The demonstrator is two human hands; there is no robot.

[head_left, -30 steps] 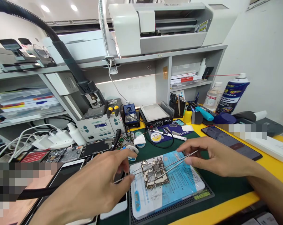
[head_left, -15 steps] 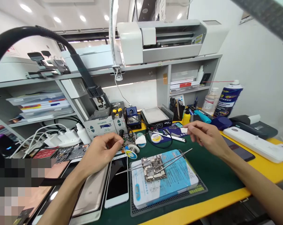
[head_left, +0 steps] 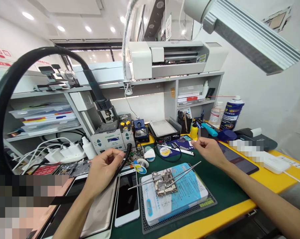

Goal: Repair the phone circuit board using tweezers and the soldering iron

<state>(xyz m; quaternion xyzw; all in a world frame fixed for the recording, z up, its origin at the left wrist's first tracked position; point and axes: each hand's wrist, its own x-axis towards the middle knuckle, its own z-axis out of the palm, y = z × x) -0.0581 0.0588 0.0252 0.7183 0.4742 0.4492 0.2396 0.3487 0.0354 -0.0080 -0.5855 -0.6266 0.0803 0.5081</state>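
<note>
My left hand hovers over the left side of the bench with thumb and fingertips pinched together. What the pinch holds, if anything, I cannot make out. Just past its fingertips stands a black hose end. My right hand is curled, its fingertips closed beside a small white piece; whether they touch it I cannot tell. Between the hands a phone circuit board lies on a white and blue box. Tweezers lie across the board, with another thin metal tool at its left.
A white phone and a gold phone back lie left of the box. Behind are a solder spool, a hot-air station and a heating plate. A thick black hose arches at left; a lamp hangs upper right.
The view has tilted up, bringing the lamp further in. My left hand has drawn slightly left, uncovering more black hose. My right hand has moved left and its fingers have curled tighter.
</note>
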